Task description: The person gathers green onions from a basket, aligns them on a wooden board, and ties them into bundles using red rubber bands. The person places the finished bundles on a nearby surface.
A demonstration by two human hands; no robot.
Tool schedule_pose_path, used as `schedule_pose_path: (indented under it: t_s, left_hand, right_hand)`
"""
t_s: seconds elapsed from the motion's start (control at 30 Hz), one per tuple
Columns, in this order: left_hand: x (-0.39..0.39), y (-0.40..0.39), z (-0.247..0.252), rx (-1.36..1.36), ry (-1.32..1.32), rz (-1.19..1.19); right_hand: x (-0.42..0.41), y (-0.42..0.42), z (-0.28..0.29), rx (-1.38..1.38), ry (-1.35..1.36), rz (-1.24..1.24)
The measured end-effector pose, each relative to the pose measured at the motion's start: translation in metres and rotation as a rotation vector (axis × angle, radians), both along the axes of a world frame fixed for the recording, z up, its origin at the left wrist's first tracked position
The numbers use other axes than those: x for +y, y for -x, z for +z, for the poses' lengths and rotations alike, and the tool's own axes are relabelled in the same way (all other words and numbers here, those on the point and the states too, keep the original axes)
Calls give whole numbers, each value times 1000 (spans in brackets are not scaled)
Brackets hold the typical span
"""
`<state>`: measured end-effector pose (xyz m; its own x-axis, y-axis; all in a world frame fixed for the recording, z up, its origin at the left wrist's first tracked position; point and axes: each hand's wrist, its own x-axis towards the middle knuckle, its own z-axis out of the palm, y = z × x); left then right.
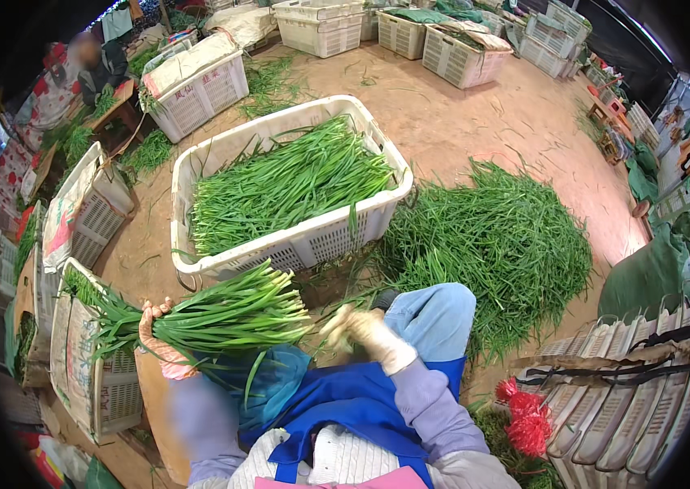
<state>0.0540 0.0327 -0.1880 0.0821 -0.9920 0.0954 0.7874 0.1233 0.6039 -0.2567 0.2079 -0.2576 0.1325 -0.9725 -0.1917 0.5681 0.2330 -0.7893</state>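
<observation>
My left hand [160,343], in a patterned glove, is closed around a thick bunch of garlic chives [229,315]. The pale cut ends point right and the leafy tips hang left over a blue cloth [278,373] on my lap. My right hand [362,335], in a pale glove, is just right of the cut ends, above my knee. Motion blurs its fingers, so whether they hold anything is unclear. In front stands a white plastic crate [314,246] with chives [296,183] laid in rows. A loose heap of chives [485,244] lies on the floor to its right.
Covered crates [91,208] line my left, one [119,391] close by my elbow. Stacked white crates [614,403] with red plastic twine [525,422] stand at right. More crates [464,58] are at the back. A person [97,67] sits far left. Scraps litter the floor [443,116].
</observation>
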Motion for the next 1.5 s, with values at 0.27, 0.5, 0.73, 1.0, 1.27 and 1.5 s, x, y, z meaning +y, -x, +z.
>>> schedule_pose_path:
  t_s: [0.27, 0.5, 0.73, 1.0, 1.27, 1.5]
  left_hand:
    - [1, 37, 2, -14, -59, -36]
    - [-25, -12, -14, 32, -147, -62]
    - [-16, -5, -12, 60, -136, 1]
    - [1, 24, 1, 50, -90, -78]
    - [3, 23, 2, 111, -214, -66]
    - [-10, 9, -15, 93, -128, -75]
  right_hand:
    - [-22, -87, 17, -266, -89, 141]
    - [41, -20, 61, -343, 500, 125]
    - [19, 5, 74, 1358, 228, -305]
    - [-55, -51, 59, 1449, 379, -442]
    - [-35, -44, 58, 598, 278, -111]
    - [25, 12, 74, 209, 582, -209]
